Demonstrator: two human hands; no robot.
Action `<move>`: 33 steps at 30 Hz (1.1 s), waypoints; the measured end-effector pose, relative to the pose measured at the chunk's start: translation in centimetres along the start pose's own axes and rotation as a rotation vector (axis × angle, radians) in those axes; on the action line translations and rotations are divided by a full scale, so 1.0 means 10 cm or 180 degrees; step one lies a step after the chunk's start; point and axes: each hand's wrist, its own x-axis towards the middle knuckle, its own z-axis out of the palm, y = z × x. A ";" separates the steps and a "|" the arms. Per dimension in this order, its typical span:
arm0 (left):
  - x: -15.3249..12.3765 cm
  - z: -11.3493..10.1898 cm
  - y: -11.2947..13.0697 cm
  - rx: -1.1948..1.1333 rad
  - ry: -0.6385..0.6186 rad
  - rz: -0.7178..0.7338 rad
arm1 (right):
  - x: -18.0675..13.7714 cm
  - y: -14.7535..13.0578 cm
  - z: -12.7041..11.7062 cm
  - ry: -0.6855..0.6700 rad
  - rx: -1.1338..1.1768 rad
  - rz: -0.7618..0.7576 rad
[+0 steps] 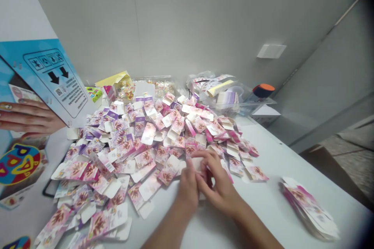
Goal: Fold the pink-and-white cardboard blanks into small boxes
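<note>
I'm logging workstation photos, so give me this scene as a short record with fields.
Left hand: at a box, mostly hidden by fingers
Right hand: close beside the left, at the same box; grip unclear
Pile: pink and purple boxes, beyond the hands and leftward
Stack: pink and white, on the table, far right
Left edge: blue printed panel

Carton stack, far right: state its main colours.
Pink and white; the carton stack shows best in the head view.

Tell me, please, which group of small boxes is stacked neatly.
The tidy stack to the right of the right hand; it lies apart from the jumbled heap of boxes.
</note>
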 end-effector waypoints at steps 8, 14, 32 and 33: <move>0.04 0.01 0.09 -0.0401 -0.0066 0.0134 | -0.07 0.15 0.03 0.0356 0.0255 0.0184; 0.07 -0.05 0.03 -0.1423 -0.0306 -0.0177 | -0.09 0.12 0.18 0.0326 0.0380 0.0214; -0.01 0.01 0.15 -0.1049 -0.1151 0.0286 | -0.01 0.09 0.09 0.0219 0.1670 0.1027; -0.02 0.01 0.15 -0.0987 -0.1173 0.0393 | -0.01 0.07 0.07 0.0113 0.1583 0.0948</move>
